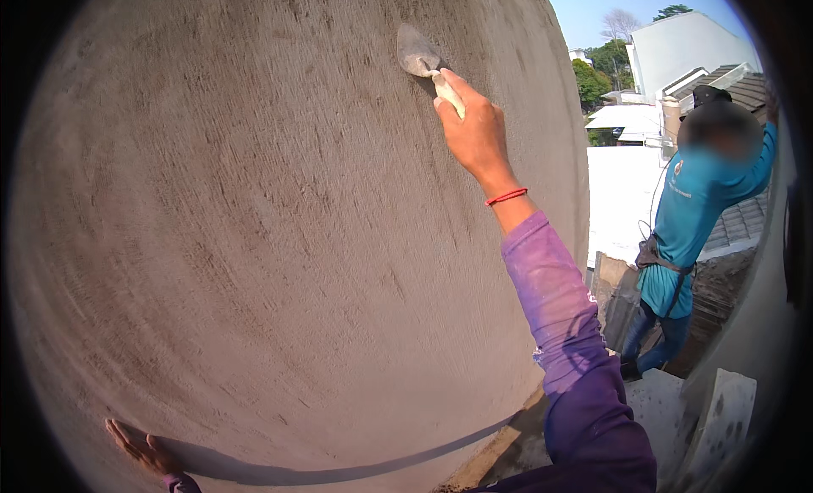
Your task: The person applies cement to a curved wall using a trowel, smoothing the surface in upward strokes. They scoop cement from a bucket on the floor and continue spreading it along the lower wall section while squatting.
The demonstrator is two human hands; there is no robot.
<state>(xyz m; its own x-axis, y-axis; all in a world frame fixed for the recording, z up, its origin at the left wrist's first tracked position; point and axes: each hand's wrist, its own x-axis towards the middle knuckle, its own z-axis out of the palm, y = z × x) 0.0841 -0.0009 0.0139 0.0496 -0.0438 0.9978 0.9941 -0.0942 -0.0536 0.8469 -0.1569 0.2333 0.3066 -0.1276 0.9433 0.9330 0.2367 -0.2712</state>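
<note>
Head camera. I log the trowel (417,54) at 12 o'clock, blade pointing up over a wide grey-brown wall (296,230); from here I cannot tell whether it touches. Right hand (474,133), toward 1 o'clock: fingers wrapped around the pale handle, red band (506,196) at the wrist, purple sleeve (566,298) below. Left hand (144,449), near 8 o'clock: laid against the wall, fingers extended, thumb apart, nothing in its grasp. I note a person in a teal shirt (696,209) at 3 o'clock, one arm raised.
</note>
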